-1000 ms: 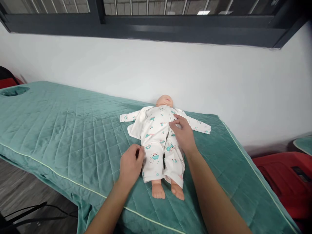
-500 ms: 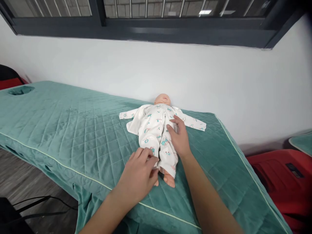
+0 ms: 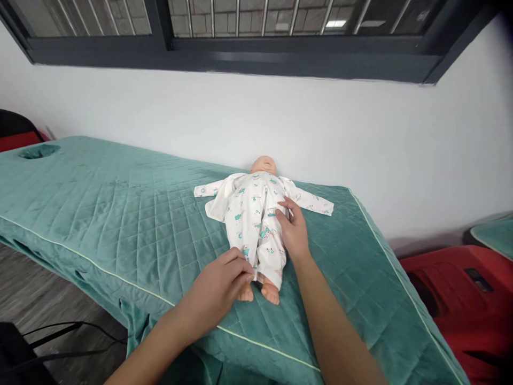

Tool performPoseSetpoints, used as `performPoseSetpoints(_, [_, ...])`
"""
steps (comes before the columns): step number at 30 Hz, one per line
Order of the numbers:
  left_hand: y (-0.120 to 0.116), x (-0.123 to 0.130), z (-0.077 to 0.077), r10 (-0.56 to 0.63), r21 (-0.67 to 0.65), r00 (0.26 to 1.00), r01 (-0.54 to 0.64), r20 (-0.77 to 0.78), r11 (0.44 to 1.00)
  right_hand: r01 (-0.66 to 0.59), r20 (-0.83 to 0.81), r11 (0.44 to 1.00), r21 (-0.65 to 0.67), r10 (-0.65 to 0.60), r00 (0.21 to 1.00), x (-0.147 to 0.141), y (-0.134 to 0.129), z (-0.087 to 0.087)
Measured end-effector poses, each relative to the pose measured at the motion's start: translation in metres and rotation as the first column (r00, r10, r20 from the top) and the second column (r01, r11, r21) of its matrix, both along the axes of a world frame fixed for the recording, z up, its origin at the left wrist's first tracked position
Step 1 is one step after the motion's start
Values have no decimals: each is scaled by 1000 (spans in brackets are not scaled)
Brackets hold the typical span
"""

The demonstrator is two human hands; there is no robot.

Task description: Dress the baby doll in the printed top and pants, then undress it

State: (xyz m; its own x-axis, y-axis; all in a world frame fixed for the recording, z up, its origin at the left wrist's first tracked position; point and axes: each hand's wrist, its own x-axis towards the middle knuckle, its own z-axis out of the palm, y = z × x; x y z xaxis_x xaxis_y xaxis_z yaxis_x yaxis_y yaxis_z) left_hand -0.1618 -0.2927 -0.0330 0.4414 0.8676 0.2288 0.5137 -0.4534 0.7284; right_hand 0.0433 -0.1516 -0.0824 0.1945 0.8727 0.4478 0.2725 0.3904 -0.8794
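A baby doll (image 3: 263,164) lies on its back on the green quilted bed, its head by the wall and its bare feet towards me. It wears a white printed outfit (image 3: 256,214) with both sleeves spread out sideways. My left hand (image 3: 224,280) pinches the hem of the trouser leg on the left, just above the foot. My right hand (image 3: 294,227) rests at the right side of the doll's waist, fingers apart, touching the cloth.
The green quilted bed (image 3: 140,214) runs along a white wall under a dark-framed window (image 3: 240,59). At the right stands a red plastic object (image 3: 460,299). Black straps (image 3: 72,339) show at the lower left above the floor.
My left hand has moved slightly left and now pinches the hem, with the trouser leg pulled straighter and the left foot more exposed. My right hand stays near the waist.
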Motion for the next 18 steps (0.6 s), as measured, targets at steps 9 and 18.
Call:
performPoseSetpoints(9, [-10, -12, 4, 4, -88, 999, 1, 53, 996, -1, -9, 1000, -4, 0, 1000, -2, -1, 1])
performPoseSetpoints(18, [3, 41, 0, 172, 353, 875, -1, -452, 935, -11, -32, 1000, -10, 10, 999, -1, -3, 2])
